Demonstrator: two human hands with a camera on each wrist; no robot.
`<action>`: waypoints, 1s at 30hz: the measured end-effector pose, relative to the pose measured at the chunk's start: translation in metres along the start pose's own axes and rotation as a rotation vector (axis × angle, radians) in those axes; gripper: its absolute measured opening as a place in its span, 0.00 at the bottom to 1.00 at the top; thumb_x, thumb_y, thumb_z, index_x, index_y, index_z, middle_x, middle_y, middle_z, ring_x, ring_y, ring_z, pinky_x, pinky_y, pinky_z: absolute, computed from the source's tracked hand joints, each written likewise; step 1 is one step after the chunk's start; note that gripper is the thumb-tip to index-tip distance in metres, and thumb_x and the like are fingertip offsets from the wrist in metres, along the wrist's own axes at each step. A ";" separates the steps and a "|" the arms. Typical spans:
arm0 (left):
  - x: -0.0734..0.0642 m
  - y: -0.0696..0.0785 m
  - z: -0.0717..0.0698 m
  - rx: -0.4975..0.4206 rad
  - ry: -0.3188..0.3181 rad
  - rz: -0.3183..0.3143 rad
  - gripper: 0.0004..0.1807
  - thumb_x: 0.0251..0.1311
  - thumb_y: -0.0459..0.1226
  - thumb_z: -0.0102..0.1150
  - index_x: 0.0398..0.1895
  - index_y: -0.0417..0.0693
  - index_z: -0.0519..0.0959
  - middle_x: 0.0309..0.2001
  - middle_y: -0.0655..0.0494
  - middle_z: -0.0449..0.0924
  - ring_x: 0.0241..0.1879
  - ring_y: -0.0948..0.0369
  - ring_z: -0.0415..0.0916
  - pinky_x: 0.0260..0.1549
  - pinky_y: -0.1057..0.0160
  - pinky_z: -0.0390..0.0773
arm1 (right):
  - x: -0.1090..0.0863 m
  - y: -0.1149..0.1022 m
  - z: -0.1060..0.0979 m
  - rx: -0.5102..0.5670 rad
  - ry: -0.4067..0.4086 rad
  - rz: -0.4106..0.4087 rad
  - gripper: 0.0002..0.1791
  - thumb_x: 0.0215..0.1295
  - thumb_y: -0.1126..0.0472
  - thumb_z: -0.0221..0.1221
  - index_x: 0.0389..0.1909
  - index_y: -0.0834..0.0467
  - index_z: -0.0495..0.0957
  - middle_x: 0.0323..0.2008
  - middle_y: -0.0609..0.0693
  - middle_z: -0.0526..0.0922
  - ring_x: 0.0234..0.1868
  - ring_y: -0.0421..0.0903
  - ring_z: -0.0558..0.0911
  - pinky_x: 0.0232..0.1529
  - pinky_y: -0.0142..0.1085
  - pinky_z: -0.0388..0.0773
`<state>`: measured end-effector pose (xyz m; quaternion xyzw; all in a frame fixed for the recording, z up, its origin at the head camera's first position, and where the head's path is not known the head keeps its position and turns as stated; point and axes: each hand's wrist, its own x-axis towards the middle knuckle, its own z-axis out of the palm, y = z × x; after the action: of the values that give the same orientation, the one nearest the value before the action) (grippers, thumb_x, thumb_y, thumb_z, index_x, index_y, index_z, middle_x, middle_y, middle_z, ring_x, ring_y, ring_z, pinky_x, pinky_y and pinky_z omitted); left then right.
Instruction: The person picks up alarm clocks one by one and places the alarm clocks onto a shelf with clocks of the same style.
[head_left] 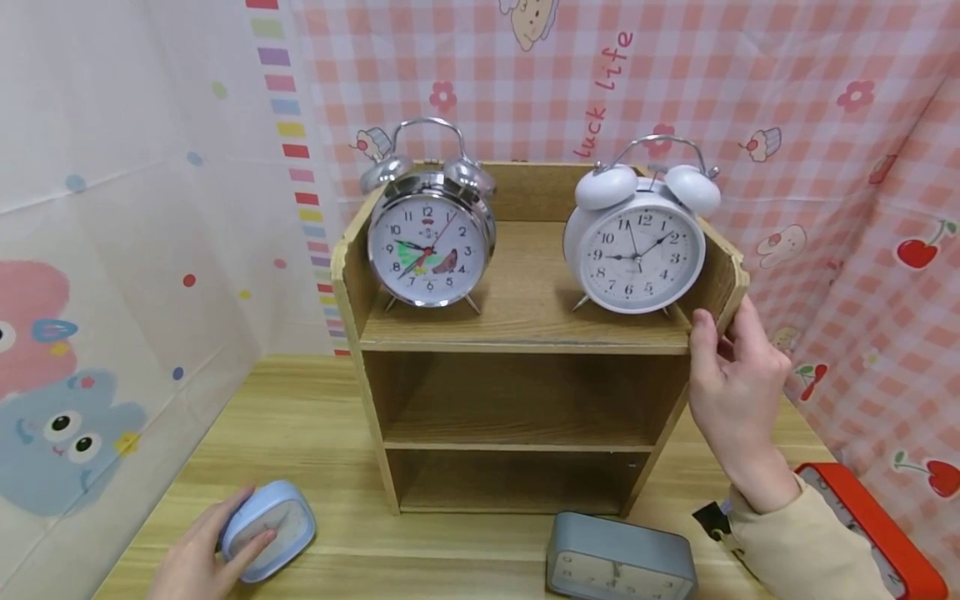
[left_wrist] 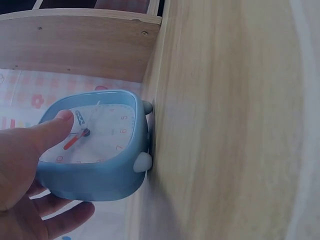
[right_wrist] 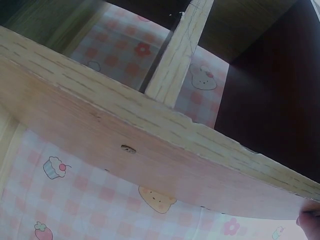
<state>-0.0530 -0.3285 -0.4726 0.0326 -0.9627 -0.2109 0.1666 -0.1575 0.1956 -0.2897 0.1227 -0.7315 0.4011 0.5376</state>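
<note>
"Head view: what could go wrong?"

"The right hand (head_left: 742,383) grips the right side of the wooden shelf unit (head_left: 525,344) near its upper front corner. A sharp tug could topple the silver twin-bell alarm clock (head_left: 431,246) and the white twin-bell alarm clock (head_left: 637,250), both on thin legs. The beige sleeve (head_left: 806,542) might knock the red clock (head_left: 879,518) near the table's (head_left: 322,433) right edge. The grey rectangular clock (head_left: 618,554) stands before the unit's lower right corner; the light-blue alarm clock (head_left: 283,523) is towards the table's left edge."

"Count?"

"Five clocks, one unit, two hands."

"Left wrist view?"

"The left hand (left_wrist: 22,165) pinches the light-blue clock, thumb across its dial. A weak pinch might let it tip. One clock, two white feet (left_wrist: 143,162); whether they bear its weight, I can't tell."

"Right wrist view?"

"One fingertip (right_wrist: 311,222) at the side panel (right_wrist: 165,165); the grip can't be told from here. If it slipped, I'd expect the unit to jolt."
</note>
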 end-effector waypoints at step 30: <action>-0.012 0.056 -0.001 -0.261 0.353 0.397 0.46 0.23 0.27 0.87 0.59 0.47 0.85 0.47 0.65 0.87 0.51 0.91 0.70 0.43 0.89 0.73 | 0.000 0.000 0.000 -0.004 -0.002 -0.006 0.13 0.74 0.67 0.59 0.52 0.72 0.81 0.30 0.66 0.85 0.32 0.13 0.74 0.44 0.08 0.73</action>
<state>-0.0412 -0.2761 -0.4522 -0.1417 -0.8712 -0.2874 0.3720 -0.1573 0.1954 -0.2898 0.1241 -0.7324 0.3982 0.5382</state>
